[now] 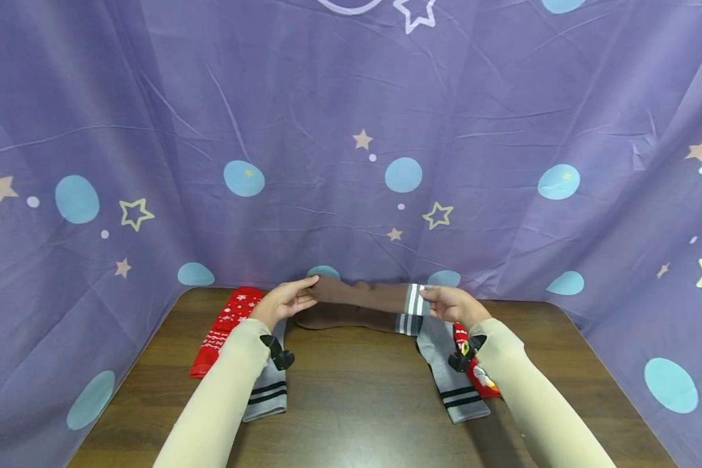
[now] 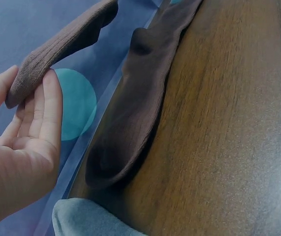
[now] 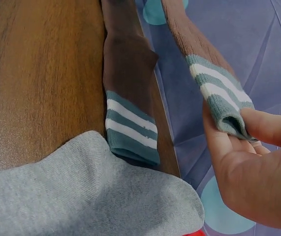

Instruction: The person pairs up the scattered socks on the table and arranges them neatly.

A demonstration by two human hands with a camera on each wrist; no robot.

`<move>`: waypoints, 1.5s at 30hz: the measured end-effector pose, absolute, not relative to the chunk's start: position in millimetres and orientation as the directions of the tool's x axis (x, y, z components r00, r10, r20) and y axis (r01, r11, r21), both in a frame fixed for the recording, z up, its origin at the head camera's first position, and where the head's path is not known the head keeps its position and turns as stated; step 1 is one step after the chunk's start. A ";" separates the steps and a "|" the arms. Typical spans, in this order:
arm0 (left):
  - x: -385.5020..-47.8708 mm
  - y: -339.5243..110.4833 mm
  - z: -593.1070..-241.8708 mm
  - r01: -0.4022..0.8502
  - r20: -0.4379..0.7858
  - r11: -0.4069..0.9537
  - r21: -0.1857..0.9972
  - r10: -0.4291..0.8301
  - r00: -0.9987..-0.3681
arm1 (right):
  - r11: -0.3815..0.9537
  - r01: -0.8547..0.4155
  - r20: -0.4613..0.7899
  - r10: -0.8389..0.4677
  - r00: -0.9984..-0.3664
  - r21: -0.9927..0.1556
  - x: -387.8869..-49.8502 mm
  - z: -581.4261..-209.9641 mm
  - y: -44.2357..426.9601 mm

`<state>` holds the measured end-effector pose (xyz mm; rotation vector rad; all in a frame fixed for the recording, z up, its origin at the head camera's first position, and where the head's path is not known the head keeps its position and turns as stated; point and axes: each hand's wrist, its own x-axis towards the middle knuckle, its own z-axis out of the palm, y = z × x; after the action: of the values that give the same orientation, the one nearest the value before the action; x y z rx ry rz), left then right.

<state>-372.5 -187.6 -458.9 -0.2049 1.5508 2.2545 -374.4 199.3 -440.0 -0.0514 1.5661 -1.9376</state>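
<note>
Evidently, the brown sock (image 1: 365, 298) is held by its two ends so that it spans lengthwise in the air: the left hand (image 1: 285, 301) pinches the toe between thumb and bent fingers, and the right hand (image 1: 453, 304) grips the striped cuff the same way, its thumb on the near face. Neither hand is spread wide. That two-ended grip seems to be what stops the soft knit from drooping much.

A second brown sock (image 1: 351, 318) lies on the table (image 1: 357, 396) along its back edge, below the held one and pointing the same way, probably so the two line up. A grey sock (image 1: 444, 367) lies with its toe by that lower cuff; whether they touch cannot be told. Another grey sock (image 1: 266, 398) is partly hidden by the left sleeve (image 1: 228, 383). Red socks sit outermost, one (image 1: 234, 318) at left, one (image 1: 484, 383) at right.
</note>
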 end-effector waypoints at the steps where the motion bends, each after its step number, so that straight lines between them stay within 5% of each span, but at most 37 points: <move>1: -371.4 -187.7 -455.8 -0.408 -0.344 -0.312 0.858 0.241 -0.908 | -0.087 0.445 -0.351 -0.490 -0.798 -0.891 -375.2 -440.9 198.9; 26: -386.8 -180.3 -460.0 -0.428 -0.365 -0.258 0.866 0.258 -0.895 | 0.007 0.414 -0.372 -0.455 -0.809 -0.910 -384.5 -437.9 186.6; 37: -388.8 -174.9 -465.4 -0.424 -0.372 -0.216 0.880 0.242 -0.896 | 0.034 0.342 -0.308 -0.527 -0.792 -0.939 -427.4 -495.4 203.2; 45: -386.6 -171.9 -463.3 -0.428 -0.390 -0.195 0.882 0.207 -0.898 | 0.070 0.365 -0.355 -0.457 -0.815 -0.928 -393.9 -459.5 184.8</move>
<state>-386.6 -171.9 -463.3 -0.2571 1.6705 2.1379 -393.9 184.8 -459.5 -0.0913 1.7665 -1.8066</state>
